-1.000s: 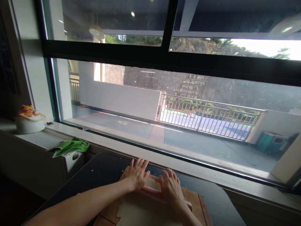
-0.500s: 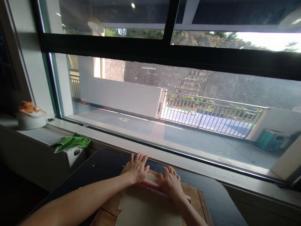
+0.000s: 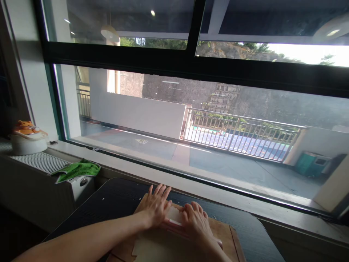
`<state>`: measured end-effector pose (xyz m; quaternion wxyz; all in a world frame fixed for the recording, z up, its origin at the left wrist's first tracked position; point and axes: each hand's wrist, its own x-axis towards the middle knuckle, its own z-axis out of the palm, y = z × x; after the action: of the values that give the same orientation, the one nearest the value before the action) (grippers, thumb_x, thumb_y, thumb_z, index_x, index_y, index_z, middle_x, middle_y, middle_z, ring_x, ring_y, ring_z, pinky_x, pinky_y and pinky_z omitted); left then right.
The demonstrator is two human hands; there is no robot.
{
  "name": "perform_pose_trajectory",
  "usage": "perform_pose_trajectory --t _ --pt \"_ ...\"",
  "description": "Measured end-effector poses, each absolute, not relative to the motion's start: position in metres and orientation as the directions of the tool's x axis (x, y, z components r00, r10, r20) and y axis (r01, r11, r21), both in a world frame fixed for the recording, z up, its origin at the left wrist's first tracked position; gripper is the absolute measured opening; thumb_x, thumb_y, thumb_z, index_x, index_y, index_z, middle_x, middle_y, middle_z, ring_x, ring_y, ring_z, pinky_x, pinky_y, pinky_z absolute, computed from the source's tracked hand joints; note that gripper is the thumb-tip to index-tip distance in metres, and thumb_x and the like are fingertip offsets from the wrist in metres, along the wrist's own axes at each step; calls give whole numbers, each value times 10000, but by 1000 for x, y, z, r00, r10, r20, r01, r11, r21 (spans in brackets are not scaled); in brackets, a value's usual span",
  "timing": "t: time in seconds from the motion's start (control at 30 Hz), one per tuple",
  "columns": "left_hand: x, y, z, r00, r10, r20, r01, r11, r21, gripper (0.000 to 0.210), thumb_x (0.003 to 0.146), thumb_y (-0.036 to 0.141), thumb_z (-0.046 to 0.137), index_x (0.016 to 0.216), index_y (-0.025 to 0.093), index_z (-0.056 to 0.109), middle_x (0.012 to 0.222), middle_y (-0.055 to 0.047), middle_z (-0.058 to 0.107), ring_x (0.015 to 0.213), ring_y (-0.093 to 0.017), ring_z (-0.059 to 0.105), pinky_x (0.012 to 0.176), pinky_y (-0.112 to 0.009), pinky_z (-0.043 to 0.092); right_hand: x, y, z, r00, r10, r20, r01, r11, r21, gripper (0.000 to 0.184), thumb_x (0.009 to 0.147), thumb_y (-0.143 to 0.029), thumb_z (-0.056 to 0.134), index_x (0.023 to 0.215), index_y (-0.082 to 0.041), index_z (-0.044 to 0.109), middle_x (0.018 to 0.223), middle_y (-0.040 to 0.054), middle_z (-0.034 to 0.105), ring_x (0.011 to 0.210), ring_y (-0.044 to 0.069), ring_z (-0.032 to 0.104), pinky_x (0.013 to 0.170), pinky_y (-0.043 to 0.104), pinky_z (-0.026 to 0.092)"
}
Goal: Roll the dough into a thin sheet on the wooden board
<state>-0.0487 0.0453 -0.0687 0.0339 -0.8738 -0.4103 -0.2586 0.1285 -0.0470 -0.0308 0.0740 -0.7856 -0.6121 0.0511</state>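
A pinkish rolling pin [image 3: 176,227] lies across a wide, thin sheet of pale dough [image 3: 159,245] with uneven edges. The dough is spread over a wooden board [image 3: 225,231]. My left hand [image 3: 158,207] presses its palm on the pin's left part, its fingers spread and pointing forward past it. On the right part of the pin rests my right hand [image 3: 196,220], fingers apart and slightly bent, not wrapped round it. The pin's right end sticks out beside my right wrist. Both hands hide much of the pin, and my forearms cover part of the board.
The board lies on a dark table [image 3: 114,196] with small white bits on it. Beyond the table runs a window sill [image 3: 218,196] under a large window. A green cloth [image 3: 80,169] and a white container [image 3: 29,143] sit on a radiator cover at left.
Both hands and the rolling pin have come slightly nearer to me over the dough. My right fingers are more bent than before. The view has shifted a little.
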Motion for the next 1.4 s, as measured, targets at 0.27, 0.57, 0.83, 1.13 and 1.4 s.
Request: perform_pose_trajectory --t 0.27,0.57,0.83,1.13,1.4 --pt "-34 59 -40 399 888 228 861 -448 238 603 961 390 385 1511 147 420 1536 -161 446 1454 -327 346 1182 -600 214 133 -22 -14 322 944 69 939 -309 -153 448 928 -280 386 1301 -167 607 1410 151 549 1367 283 428 1108 423 297" --pt "-46 43 -52 451 876 174 829 -483 282 618 934 463 392 1485 193 461 1543 -136 442 1462 -318 335 1180 -585 225 127 -45 -19 248 967 58 956 -235 -175 410 954 -316 350 1231 -252 646 1435 93 538 1426 271 335 1131 438 253" --pt "-34 59 -40 383 893 238 868 -435 238 574 928 366 441 1459 148 473 1509 -158 480 1435 -316 367 1176 -568 236 132 -23 -18 344 938 38 928 -333 -167 452 924 -286 400 1313 -161 594 1407 150 542 1395 289 374 1087 423 304" --pt "-34 60 -37 400 855 330 841 -485 239 506 949 307 430 1427 149 482 1496 -151 483 1430 -287 361 1207 -529 197 133 -20 -15 317 946 62 940 -305 -155 442 930 -294 402 1299 -164 607 1412 154 540 1404 293 352 1104 428 276" --pt "-47 47 -56 455 825 334 795 -546 265 481 960 276 387 1427 211 482 1484 -107 505 1402 -282 395 1187 -542 230 124 -46 -26 146 980 137 981 -125 -150 417 977 -393 394 1288 -245 629 1441 101 531 1437 289 317 1150 447 241"
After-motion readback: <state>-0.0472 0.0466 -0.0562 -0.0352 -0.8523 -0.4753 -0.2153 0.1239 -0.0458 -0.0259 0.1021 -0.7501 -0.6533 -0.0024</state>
